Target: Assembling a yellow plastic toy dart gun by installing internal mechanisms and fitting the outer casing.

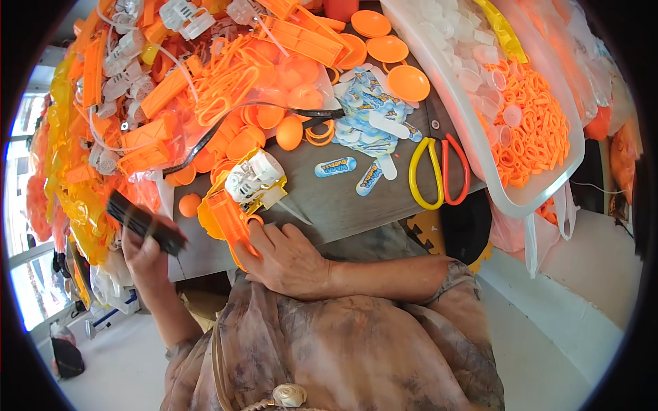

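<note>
My left hand is raised at the table's left edge, closed around a black oblong object that is blurred by motion, so its exact kind is unclear. My right hand lies at the table's front edge, fingers wrapped on the handle of an orange toy gun. The gun's shell is open, and a white mechanism sits in its yellow-orange upper part. A small orange ball rests left of the gun. Two loose blue stickers lie beyond my right hand.
Orange parts and clear motor units pile up at the far left. Orange discs and a stack of blue stickers lie behind. Yellow-and-red-handled scissors rest beside a clear bin holding orange rings.
</note>
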Demonstrator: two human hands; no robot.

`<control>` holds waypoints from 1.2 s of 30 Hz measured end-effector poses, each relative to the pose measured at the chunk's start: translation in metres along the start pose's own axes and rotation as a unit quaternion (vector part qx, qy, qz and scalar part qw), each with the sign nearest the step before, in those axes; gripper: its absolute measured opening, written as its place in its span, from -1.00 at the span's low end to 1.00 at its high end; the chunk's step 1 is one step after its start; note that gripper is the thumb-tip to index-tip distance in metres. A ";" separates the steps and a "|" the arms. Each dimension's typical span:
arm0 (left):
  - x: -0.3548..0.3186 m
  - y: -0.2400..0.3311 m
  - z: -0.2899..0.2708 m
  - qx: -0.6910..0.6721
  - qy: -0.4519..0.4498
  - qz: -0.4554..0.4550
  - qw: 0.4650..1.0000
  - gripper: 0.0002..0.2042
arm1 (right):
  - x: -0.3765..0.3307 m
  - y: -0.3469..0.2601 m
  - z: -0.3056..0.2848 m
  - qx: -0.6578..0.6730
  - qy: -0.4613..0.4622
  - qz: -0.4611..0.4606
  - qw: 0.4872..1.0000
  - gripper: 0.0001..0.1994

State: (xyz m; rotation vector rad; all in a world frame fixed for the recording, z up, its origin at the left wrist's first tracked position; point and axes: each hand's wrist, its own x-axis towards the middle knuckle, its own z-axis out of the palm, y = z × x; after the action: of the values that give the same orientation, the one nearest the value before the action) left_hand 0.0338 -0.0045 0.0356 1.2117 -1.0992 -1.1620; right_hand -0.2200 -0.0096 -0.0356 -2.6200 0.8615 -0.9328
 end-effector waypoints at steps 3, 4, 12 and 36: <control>-0.030 0.011 -0.014 0.109 -0.029 -0.139 0.984 -0.46 | 0.000 -0.001 -0.001 0.004 -0.007 0.007 1.000 -0.43; -0.036 0.012 -0.013 0.135 -0.031 -0.181 0.974 -0.46 | 0.001 -0.001 -0.002 0.005 -0.007 -0.004 1.000 -0.43; -0.048 0.004 -0.027 0.416 -0.106 -0.173 0.887 -0.70 | 0.008 -0.006 -0.011 0.048 -0.067 0.008 0.997 -0.41; 0.009 0.032 -0.182 0.562 0.423 0.156 0.694 -0.61 | 0.025 0.008 -0.047 0.168 0.068 0.090 0.979 -0.77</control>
State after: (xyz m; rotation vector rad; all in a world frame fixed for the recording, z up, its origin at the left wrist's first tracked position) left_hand 0.2171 0.0046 0.0573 2.0376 -1.1519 0.5670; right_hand -0.2380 -0.0312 0.0100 -2.1767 0.8688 -1.1078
